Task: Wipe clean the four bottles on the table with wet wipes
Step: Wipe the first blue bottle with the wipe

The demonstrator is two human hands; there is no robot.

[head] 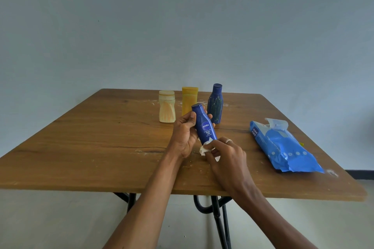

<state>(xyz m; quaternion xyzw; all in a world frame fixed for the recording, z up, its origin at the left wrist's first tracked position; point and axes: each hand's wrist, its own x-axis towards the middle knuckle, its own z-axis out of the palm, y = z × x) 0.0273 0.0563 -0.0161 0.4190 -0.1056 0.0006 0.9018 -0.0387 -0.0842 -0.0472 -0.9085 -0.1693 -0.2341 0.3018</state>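
1. Tabletop [101, 137] first: we see a brown wood-grain slab with rounded corners, its near edge running across the lower part of the view and its far edge meeting a plain pale wall. Black metal legs [217, 214] show beneath the near edge.
2. Open room: the whole left half of the surface is bare wood, and a wide strip lies free between the hands and the near edge. On the right, a blue wipes pack [283, 147] lies near the right edge, its flap lifted at the far end.
3. We hold the Nivea bottle [204, 125] above the middle of the table, tilted with its cap away from us. Our left hand [185, 135] is wrapped around its upper body, thumb on the front and fingertips showing past the far side.
4. Our right hand [226, 157] pinches a crumpled white wet wipe [205, 148] against the bottle's lower end (a pale ring shows on one finger).
5. Three bottles stand upright in a row behind it, near the far edge: a cream waisted bottle [167, 109] with orange streaks, a yellow straight-sided bottle [189, 99], and a dark blue rounded bottle [215, 105] with smears on its front.
6. Textures: the bottles look like smooth plastic, the pack is crinkled glossy film, and pale scuffs mark the wood.
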